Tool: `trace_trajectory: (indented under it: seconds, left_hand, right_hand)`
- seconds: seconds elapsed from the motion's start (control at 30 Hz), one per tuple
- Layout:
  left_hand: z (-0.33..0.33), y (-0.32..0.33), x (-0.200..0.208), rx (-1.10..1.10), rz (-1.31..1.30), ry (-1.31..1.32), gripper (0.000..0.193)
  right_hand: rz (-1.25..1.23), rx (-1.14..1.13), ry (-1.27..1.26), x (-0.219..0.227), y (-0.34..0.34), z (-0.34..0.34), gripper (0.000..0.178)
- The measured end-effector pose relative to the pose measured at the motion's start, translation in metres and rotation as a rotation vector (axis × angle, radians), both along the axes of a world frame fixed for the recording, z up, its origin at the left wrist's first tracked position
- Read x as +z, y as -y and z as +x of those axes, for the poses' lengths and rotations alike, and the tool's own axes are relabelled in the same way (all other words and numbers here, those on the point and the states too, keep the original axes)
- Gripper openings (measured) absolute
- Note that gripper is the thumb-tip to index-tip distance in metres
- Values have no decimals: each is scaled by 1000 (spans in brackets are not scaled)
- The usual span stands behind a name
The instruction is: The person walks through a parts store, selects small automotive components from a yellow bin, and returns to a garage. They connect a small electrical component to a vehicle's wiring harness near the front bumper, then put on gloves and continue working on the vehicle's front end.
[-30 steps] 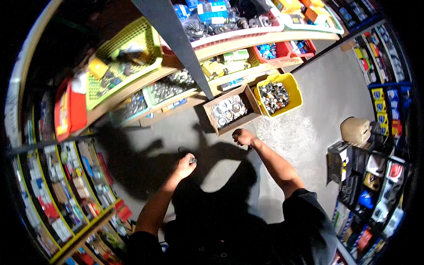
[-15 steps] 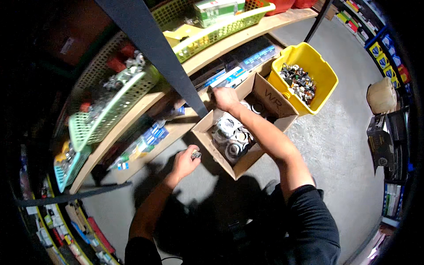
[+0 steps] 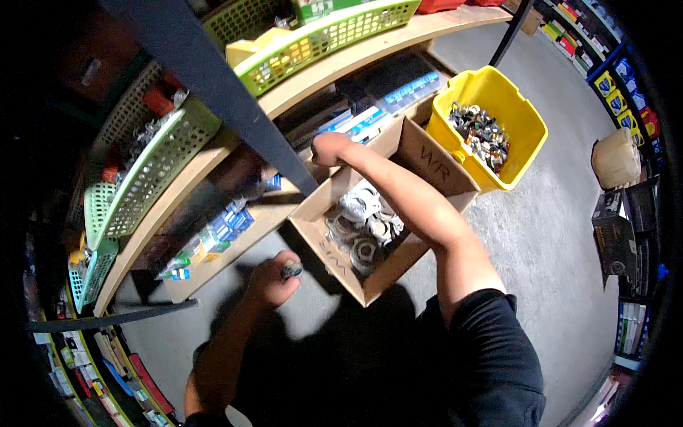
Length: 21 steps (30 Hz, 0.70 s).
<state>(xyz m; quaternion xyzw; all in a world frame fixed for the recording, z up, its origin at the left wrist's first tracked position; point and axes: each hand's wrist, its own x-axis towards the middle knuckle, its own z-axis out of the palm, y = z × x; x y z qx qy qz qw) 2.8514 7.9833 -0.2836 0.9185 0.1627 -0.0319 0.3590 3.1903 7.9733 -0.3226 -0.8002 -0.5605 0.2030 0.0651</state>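
Observation:
A cardboard box (image 3: 398, 265) stands on the floor in front of me. Inside lie several white and grey ring-shaped fittings (image 3: 364, 206), some looking bagged in clear plastic. My right arm reaches across the box, and my right hand (image 3: 329, 149) is closed beside its far left edge, close to the dark shelf post. Those fingertips are turned away, so whatever they grip is hidden. Left of the box, my left hand (image 3: 272, 280) is held above the floor in shadow. It is closed around a small dark cylindrical piece (image 3: 291, 270), whose end pokes out between thumb and fingers.
A yellow bin (image 3: 523, 153) of mixed small metal parts stands behind the box, to the right. The dark post (image 3: 235, 107) slants beside wooden shelves (image 3: 334, 60) with green baskets (image 3: 327, 43). A pale jug (image 3: 616, 160) sits at far right.
My right hand has moved left along the box's far edge toward the post. My left hand has shifted down and left, still closed on the small piece. The whole view has shifted slightly.

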Motion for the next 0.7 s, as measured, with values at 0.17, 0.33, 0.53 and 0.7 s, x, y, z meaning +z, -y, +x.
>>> trace_trajectory:
  seconds: [0.17, 0.33, 0.53, 0.7]
  left_hand:
    - [5, 27, 9, 65, 61, -40, 33]
    - [16, 33, -5, 24, 114, -11, 35]
    - [36, 42, -1, -81, 190, 128, 31]
    - [33, 45, -4, -100, 130, 31, 33]
  right_hand:
    - [-45, 83, -97, 10, 32, 27, 40]
    - [-25, 213, -28, 2, 61, 29, 39]
    - [-36, 378, 29, 6, 57, 18, 36]
    - [-146, 248, -231, 4, 75, 21, 48]
